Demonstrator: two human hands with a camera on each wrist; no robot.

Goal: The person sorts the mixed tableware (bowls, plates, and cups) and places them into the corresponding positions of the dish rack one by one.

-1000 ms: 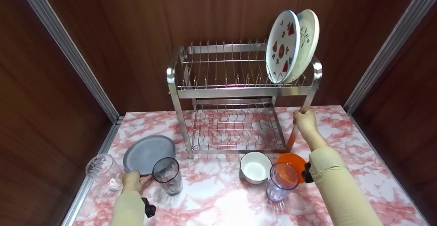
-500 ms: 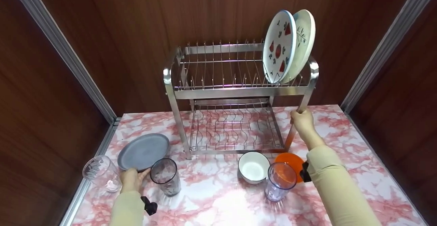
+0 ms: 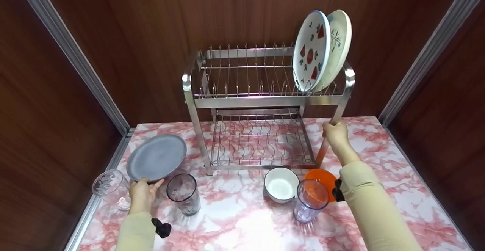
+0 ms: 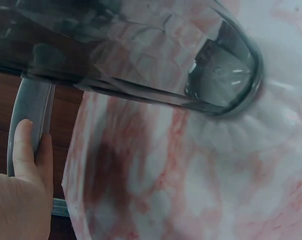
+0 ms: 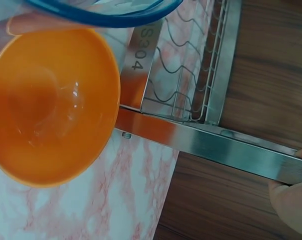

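My left hand (image 3: 142,195) pinches the near edge of a round grey plate (image 3: 157,158) at the left of the table. In the left wrist view the thumb lies on the face of the plate (image 4: 31,110), with fingers behind it, and the plate is raised off the tabletop. My right hand (image 3: 337,134) grips the right front leg of a two-tier metal dish rack (image 3: 269,101); in the right wrist view its fingers wrap the metal post (image 5: 216,150). Two plates stand upright in the rack's top right slots: a white patterned plate (image 3: 310,54) and a cream plate (image 3: 337,46).
Beside the left hand stand a clear glass (image 3: 111,188) and a smoky glass (image 3: 185,196). In front of the rack are a white bowl (image 3: 281,185), an orange bowl (image 3: 322,177) and a purplish clear glass (image 3: 308,203). Wood panels (image 3: 151,23) enclose the back and sides.
My left hand has lifted the grey plate and moved it slightly away from me and to the left, tilting it. My right hand keeps its grip on the rack leg.
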